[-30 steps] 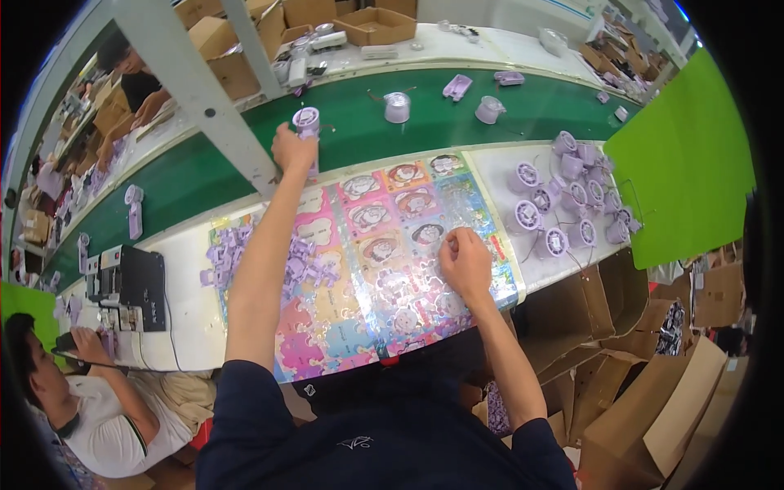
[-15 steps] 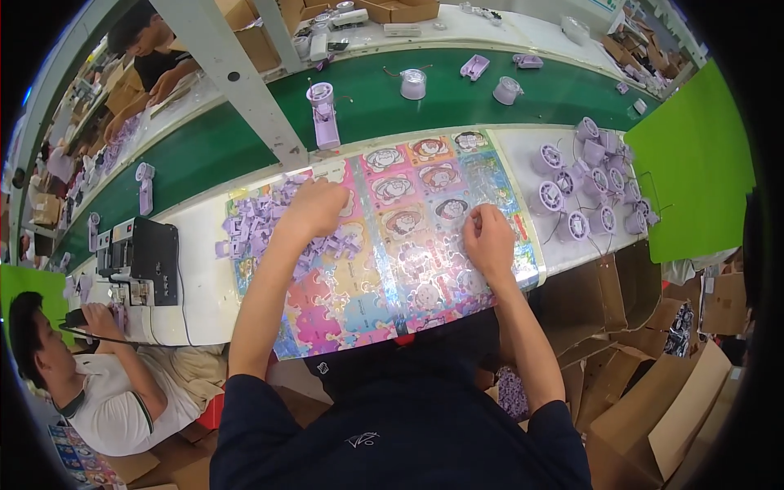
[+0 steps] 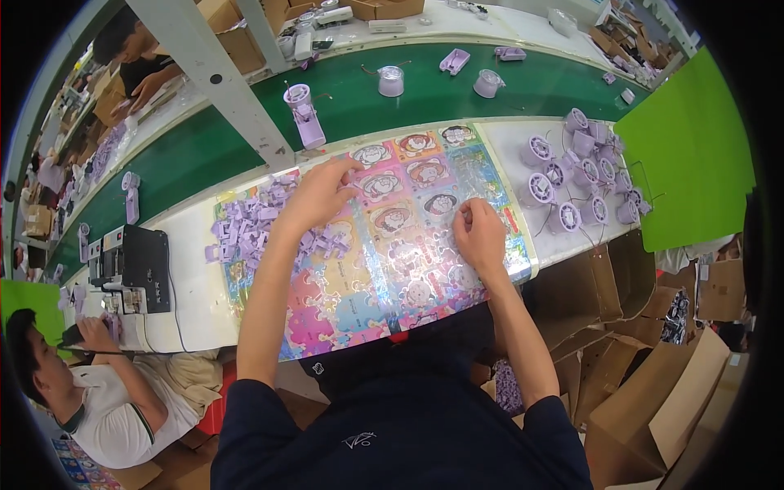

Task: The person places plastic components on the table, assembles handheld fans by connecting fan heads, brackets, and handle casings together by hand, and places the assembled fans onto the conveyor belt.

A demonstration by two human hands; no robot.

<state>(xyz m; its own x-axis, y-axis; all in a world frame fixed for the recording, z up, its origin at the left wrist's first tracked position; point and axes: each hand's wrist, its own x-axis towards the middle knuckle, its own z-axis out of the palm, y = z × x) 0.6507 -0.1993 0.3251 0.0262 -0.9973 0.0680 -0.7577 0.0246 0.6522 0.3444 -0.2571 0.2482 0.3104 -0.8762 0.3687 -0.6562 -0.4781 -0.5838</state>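
My left hand (image 3: 321,194) hovers over the colourful printed sheet (image 3: 359,298), just right of a heap of small lilac plastic pieces (image 3: 245,224). Its thumb and fingers are apart, and I see nothing between them. Over the sheet's right part, my right hand (image 3: 480,235) is closed, fingers curled in. Whatever it may hold is hidden by the fingers. Round cartoon pictures cover the sheet beneath a shiny clear layer.
Several round lilac housings with wires (image 3: 569,216) stand at the right, beside a bright green panel (image 3: 686,155). Behind the sheet runs a green conveyor belt (image 3: 351,102) carrying lilac parts. A black machine (image 3: 139,265) stands left, near a seated co-worker (image 3: 114,400). Cardboard boxes (image 3: 584,286) sit lower right.
My left hand has come away from the lilac pieces toward the right, its fingers now extended. My right hand stays over the sheet, its fingers still curled. The whole view has shifted slightly.
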